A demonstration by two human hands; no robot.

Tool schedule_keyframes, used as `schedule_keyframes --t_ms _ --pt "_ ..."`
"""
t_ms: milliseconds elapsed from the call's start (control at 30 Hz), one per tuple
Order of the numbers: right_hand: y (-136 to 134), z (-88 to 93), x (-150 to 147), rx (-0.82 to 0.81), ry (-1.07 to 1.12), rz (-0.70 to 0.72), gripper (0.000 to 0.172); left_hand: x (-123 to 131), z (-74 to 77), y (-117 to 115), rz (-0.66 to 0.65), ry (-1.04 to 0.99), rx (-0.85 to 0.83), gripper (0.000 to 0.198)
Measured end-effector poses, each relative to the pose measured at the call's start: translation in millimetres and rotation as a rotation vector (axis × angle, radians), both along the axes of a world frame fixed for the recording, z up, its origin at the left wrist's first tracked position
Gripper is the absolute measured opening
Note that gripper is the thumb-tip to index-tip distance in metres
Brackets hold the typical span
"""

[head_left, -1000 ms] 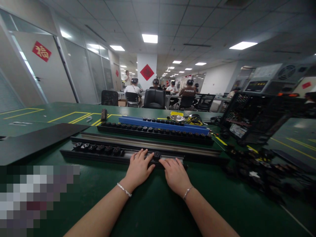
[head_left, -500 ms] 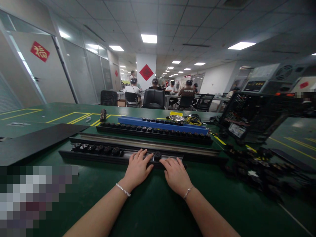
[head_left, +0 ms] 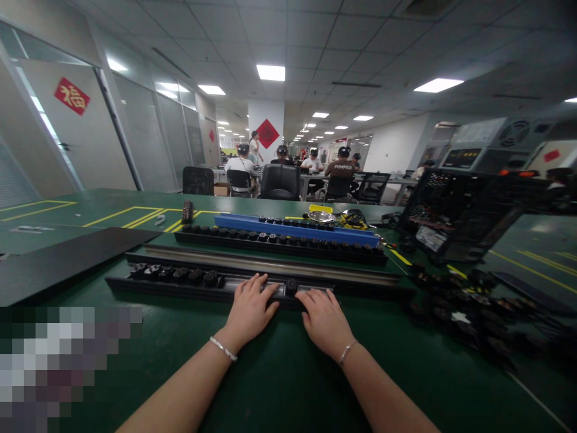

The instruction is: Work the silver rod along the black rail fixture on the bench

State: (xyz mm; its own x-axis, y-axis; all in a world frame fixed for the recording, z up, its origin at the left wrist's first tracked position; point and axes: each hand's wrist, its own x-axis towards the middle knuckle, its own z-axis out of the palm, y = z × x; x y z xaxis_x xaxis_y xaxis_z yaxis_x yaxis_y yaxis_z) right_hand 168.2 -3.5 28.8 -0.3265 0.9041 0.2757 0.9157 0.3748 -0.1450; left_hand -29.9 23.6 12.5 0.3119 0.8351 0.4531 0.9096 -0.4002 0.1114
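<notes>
My left hand lies palm down across the near edge of a long black rail, its fingers stretched over the rail's pale inner channel. To its right, my right hand rests on the same rail with fingers extended over the channel and slightly bent. Between the two hands a small black block sits in the channel, close to my right fingertips; whether they touch it I cannot tell. A row of similar black blocks fills the rail's left part. Behind it lies another long rail with a metallic strip.
Farther back are a black strip with knobs and a blue rail. An open computer case and a heap of dark parts stand at the right. A dark panel lies left on the green table. People sit beyond.
My right hand and the small black block have shifted slightly to the right. My left hand stays nearly in place. In the background a standing person has moved right.
</notes>
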Motion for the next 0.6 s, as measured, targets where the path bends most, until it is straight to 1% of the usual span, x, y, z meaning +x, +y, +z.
schedule_keyframes --t_ms 367,600 --pt "-0.3 4.9 3.0 0.003 -0.011 -0.054 0.034 0.1 -1.2 -0.4 0.006 0.009 0.022 0.037" --pt "0.0 4.9 4.4 0.038 0.01 -0.088 0.03 0.7 -1.2 -0.4 0.005 0.006 0.025 0.037"
